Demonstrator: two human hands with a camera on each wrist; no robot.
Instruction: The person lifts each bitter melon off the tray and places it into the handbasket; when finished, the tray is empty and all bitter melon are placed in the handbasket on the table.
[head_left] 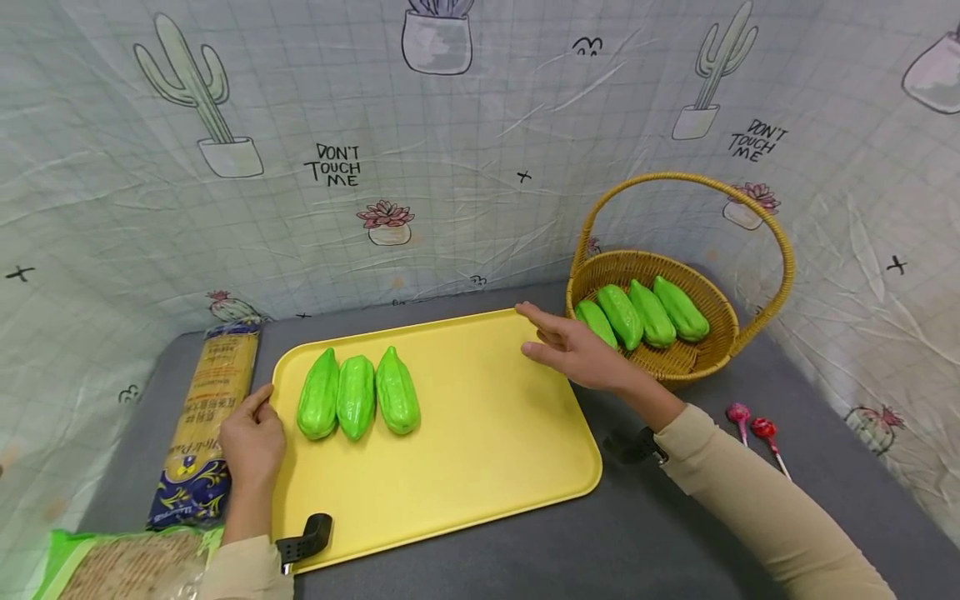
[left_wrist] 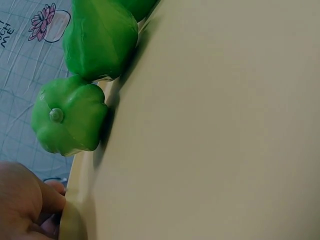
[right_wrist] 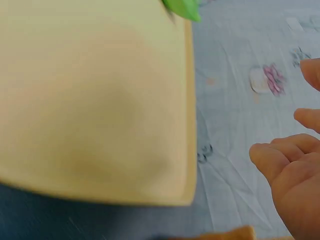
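Note:
My left hand [head_left: 253, 437] is at the left edge of a yellow tray [head_left: 480, 450], its thumb and fingers holding the rim. The left wrist view shows the thumb against that rim [left_wrist: 74, 215]. Three glossy green, long, ridged fruits or vegetables [head_left: 356, 398] lie side by side on the tray's left part. My right hand [head_left: 577, 350], its fingers extended and nothing in it, hovers over the tray's right edge, just left of a wicker basket [head_left: 723, 308]. Several more of the green pieces [head_left: 651, 312] lie in the basket. The right wrist view shows spread fingers [right_wrist: 267, 157] above the tray's corner.
A pack of noodles [head_left: 210, 392] lies left of the tray, with a green-edged clear bag [head_left: 135, 562] in front of it. Two lollipops [head_left: 763, 428] lie on the grey table [head_left: 675, 525] at the right. The basket's tall handle arches upward. A patterned cloth [head_left: 480, 167] hangs behind.

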